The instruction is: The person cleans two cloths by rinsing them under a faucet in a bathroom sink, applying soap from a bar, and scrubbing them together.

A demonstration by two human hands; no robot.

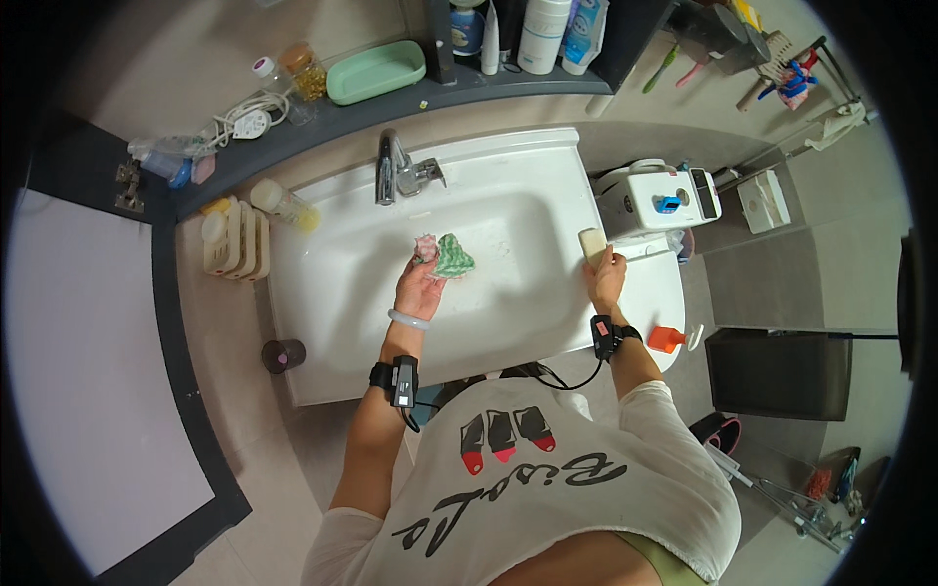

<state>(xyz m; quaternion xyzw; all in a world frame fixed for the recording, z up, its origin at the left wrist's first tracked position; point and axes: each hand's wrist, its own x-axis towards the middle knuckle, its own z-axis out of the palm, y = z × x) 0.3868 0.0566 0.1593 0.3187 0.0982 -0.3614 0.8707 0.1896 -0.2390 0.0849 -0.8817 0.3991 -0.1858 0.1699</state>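
Note:
Over the white sink basin (pixel 508 220), my left hand (pixel 418 290) is closed around a small green-and-pink textured piece (pixel 453 258) that looks soft; its exact kind I cannot make out. The green part spreads out to the right of my fingers, and the pink part stands up on their left. At the sink's right rim, my right hand (pixel 607 278) grips a cream-coloured bar of soap (pixel 592 244) by its near end. The chrome faucet (pixel 387 171) rises behind my left hand, its spout over the basin.
A pale green soap dish (pixel 376 71) sits on the dark shelf (pixel 430 101) beyond the sink. Bottles stand at the basin's left back corner, near a beige caddy (pixel 237 239). On the right are a white appliance (pixel 657 198) and an orange bottle (pixel 666 339).

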